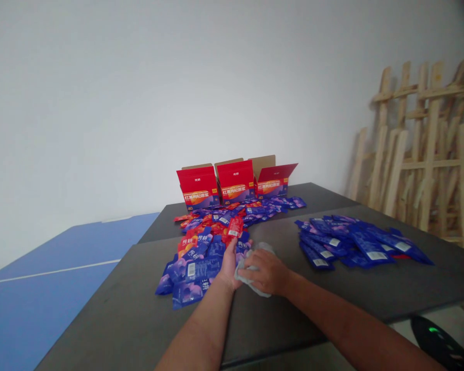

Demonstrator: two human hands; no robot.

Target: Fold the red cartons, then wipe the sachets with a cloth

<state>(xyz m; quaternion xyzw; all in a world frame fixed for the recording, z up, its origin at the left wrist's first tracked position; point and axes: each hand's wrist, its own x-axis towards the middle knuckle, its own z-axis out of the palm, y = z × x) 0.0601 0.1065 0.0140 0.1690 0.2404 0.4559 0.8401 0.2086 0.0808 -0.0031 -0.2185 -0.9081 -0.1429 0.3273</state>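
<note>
My right hand (pixel 268 270) is closed around a crumpled pale grey cloth (pixel 263 247), which bulges out on both sides of the fingers. Against the cloth, my left hand (pixel 229 262) has its thumb raised along a blue-purple sachet (pixel 243 245) that it grips; most of its fingers are hidden behind. Just beyond the thumb is a red sachet (pixel 235 226); whether the hand touches it I cannot tell. To the left lies a loose pile of blue sachets (pixel 197 270) with a few red-orange ones (pixel 186 242) among them.
Three red boxes (pixel 235 180) with raised flaps stand at the back, more sachets (pixel 263 208) spread before them. On the right lies another heap of blue sachets (pixel 348 239). Wooden easels (pixel 429 149) lean by the wall; a blue table (pixel 81 257) adjoins on the left.
</note>
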